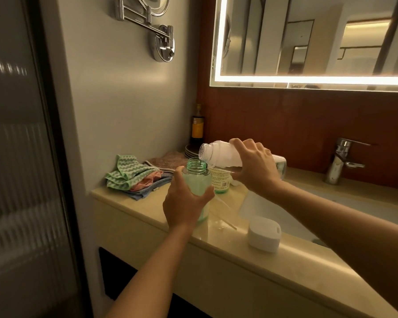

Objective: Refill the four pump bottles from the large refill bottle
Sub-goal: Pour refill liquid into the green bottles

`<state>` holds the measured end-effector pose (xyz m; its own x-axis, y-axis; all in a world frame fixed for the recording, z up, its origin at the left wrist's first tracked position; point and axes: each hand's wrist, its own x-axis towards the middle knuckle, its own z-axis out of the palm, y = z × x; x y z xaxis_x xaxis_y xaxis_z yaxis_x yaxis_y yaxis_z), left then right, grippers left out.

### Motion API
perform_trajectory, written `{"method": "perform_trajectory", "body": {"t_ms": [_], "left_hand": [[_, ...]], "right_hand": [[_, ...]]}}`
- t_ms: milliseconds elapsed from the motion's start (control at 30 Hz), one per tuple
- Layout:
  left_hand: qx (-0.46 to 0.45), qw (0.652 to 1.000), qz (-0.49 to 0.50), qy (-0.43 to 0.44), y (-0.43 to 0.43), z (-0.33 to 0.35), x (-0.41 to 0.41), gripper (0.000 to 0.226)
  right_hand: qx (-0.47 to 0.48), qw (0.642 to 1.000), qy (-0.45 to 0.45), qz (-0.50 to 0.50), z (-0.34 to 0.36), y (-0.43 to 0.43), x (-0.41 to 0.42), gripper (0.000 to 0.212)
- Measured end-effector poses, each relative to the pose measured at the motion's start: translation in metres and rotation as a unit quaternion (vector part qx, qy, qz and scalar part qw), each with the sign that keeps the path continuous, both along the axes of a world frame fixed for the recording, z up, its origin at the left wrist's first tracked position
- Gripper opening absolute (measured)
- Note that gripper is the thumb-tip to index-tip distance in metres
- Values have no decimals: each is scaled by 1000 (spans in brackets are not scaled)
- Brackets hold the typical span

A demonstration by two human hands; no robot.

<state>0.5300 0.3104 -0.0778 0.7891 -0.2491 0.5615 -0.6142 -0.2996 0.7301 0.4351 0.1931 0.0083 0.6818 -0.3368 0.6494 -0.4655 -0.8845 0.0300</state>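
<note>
My left hand (184, 200) grips an uncapped, green-tinted pump bottle (197, 180) that stands upright on the counter. My right hand (254, 166) holds the large white refill bottle (218, 153) tipped almost flat, with its open mouth just above and to the right of the green bottle's neck. A second green bottle (221, 182) with a label stands directly behind, partly hidden. A removed pump with its thin tube (224, 215) lies on the counter beside the held bottle.
A white cap or dispenser (264, 234) sits near the front edge of the beige counter (147, 207). Folded cloths (133, 175) lie at the left, with stacked plates (191, 150) and a dark bottle (197, 126) behind. At the right are the sink basin (313, 203) and faucet (339, 161).
</note>
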Motion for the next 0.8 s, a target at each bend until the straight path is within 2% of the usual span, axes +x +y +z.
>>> {"method": "perform_trajectory", "body": {"t_ms": [800], "left_hand": [[3, 1000, -3, -4, -1, 1, 0, 86]], "right_hand": [[-59, 998, 10, -15, 5, 0, 1, 64]]}}
